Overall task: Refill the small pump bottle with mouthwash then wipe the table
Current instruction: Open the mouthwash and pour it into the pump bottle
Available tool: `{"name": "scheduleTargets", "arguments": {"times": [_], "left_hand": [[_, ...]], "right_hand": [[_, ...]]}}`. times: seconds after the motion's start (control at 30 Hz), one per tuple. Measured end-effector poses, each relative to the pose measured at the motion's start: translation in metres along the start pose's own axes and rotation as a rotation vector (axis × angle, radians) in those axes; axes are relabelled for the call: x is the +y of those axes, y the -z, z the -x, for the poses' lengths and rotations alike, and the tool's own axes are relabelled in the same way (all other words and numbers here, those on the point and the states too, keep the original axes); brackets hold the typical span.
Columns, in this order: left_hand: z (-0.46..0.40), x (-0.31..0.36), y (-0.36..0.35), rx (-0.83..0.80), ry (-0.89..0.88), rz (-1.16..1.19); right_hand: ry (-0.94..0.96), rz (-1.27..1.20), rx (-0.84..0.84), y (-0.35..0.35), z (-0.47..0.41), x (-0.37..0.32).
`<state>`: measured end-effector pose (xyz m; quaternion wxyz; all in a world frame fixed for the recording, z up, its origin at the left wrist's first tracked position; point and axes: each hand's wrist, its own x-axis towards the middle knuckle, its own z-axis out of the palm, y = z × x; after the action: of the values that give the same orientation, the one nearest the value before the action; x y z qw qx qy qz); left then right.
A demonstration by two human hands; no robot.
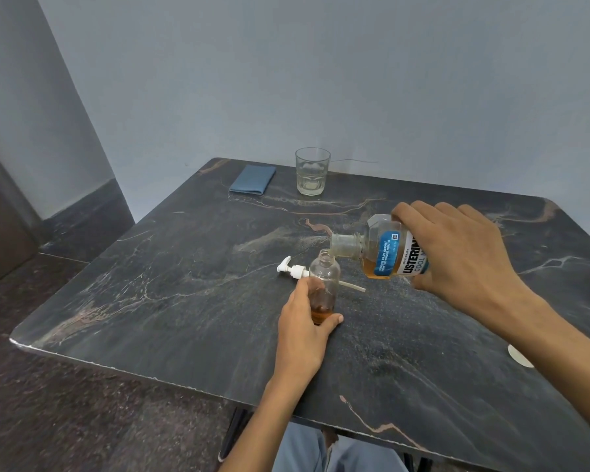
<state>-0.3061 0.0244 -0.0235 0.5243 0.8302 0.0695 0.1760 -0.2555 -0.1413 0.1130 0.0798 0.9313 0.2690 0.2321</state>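
A: Start nearest, at lower centre. Why is the left hand (307, 321) wrapped low around the small bottle (324, 287)?

B: I'd say to pin it upright on the table (157, 294) while it fills. The fingers curl round its lower half and the thumb lies along the base, leaving the open neck clear. There's a little amber liquid at the bottom, so my guess is the fill has barely begun.

A: And the right hand (457, 257)?

B: Right of centre, clamped over the mouthwash (385, 250) from above, fingers across the top and thumb under the label. The bottle is tipped nearly flat, its uncapped mouth just above and beside the small bottle's neck. That narrow neck probably calls for a slow tilt, or it spills.

A: The pump (297, 270)?

B: Lying on its side just behind the small bottle, its tube running out to the right, near at hand for refitting.

A: Room to move?

B: The near edge runs along the lower frame, well apart from the bottles. A pale round thing (520, 356), perhaps the cap, peeks out by the right forearm. Farther up, a folded blue cloth (252, 179) and a glass (312, 172) sit near the far edge by the wall, with bare tabletop between for wiping.
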Motion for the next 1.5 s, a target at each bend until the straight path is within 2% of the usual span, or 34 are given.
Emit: {"name": "scheduleTargets", "arguments": {"times": [1.5], "left_hand": [[0.0,-0.0025,0.0,-0.003,-0.016,0.012]], "right_hand": [[0.02,0.007,-0.014,0.0021,-0.0013,-0.0003]]}}
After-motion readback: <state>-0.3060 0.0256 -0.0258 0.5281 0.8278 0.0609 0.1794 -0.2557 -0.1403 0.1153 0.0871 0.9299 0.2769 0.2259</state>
